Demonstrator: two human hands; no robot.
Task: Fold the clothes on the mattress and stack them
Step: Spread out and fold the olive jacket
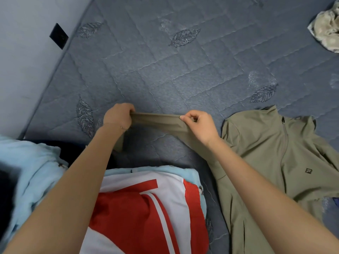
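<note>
Holding taut: the olive-green long sleeve (156,119) of an olive-green zip-neck jacket (275,153), stretched level between both hands above the mattress, left of the jacket's body.
Jacket: lies flat and front up on the right side of the mattress, collar toward the far side, with a small dark logo on the chest.
Left hand (117,116): fingers curled over the sleeve's cuff end, gripping it; a thin bracelet (123,127) sits at the wrist.
Right hand (200,125): thumb and forefinger pinch the sleeve's upper edge nearer the shoulder; the other fingers are curled in.
Stack: a folded red-and-white garment (146,208) lies near, under the left forearm, on a folded light-blue garment (194,178).
Near left: bunched light-blue fabric (31,171).
Mattress: a blue-grey quilted mattress (165,61) stitched with leaf motifs, bearing all the clothes.
Far right: a crumpled cream cloth (326,32), well apart from the jacket.
Left: a pale wall (22,52) with a dark socket plate (59,36) just beside the mattress edge.
</note>
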